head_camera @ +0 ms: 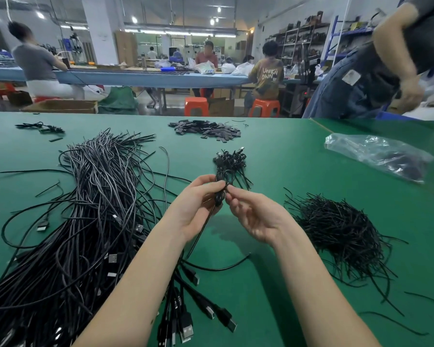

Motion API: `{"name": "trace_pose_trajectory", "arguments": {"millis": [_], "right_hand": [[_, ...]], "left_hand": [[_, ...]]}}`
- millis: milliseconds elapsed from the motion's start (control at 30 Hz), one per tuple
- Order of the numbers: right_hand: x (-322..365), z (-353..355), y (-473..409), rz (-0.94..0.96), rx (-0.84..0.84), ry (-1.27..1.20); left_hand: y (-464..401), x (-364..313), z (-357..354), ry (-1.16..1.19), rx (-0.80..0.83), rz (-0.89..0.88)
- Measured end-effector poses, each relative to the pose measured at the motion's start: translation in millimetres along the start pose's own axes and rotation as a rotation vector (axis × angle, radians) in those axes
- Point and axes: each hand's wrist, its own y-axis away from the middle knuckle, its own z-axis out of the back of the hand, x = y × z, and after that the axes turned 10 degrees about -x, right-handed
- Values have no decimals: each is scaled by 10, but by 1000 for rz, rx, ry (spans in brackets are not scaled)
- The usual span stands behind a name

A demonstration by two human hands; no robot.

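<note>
USB plugs (186,329) of the cable heap (85,209) are cut off at the lower edge. Left hand (198,209) grips the coiled cable (222,176) above mid-bench (273,151); right hand (256,216) fingers (232,191) pinch it. Clear bag (376,156) far right, dark contents unclear. Tie heap (341,229) right, bare green between.

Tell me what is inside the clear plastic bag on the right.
Inside the clear plastic bag, dark items gather at its near end; creases and glare hide what they are.
</note>
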Motion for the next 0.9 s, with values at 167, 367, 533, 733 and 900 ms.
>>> {"name": "trace_pose_trajectory", "arguments": {"millis": [167,367,533,733,900], "right_hand": [[14,106,-31,999,-220,978],[-71,164,-43,1374,-260,1148],[-93,176,-65,1428,-301,1173],[-173,40,-132,1233,-360,1008],[-153,154,-74,1270,-240,1149]], "left_hand": [[-6,-15,39,115,-87,106],[28,-1,19,79,-62,161],[10,6,36,72,-83,159],[-18,40,46,8,-111,98],[-24,49,49,39,-122,119]]}}
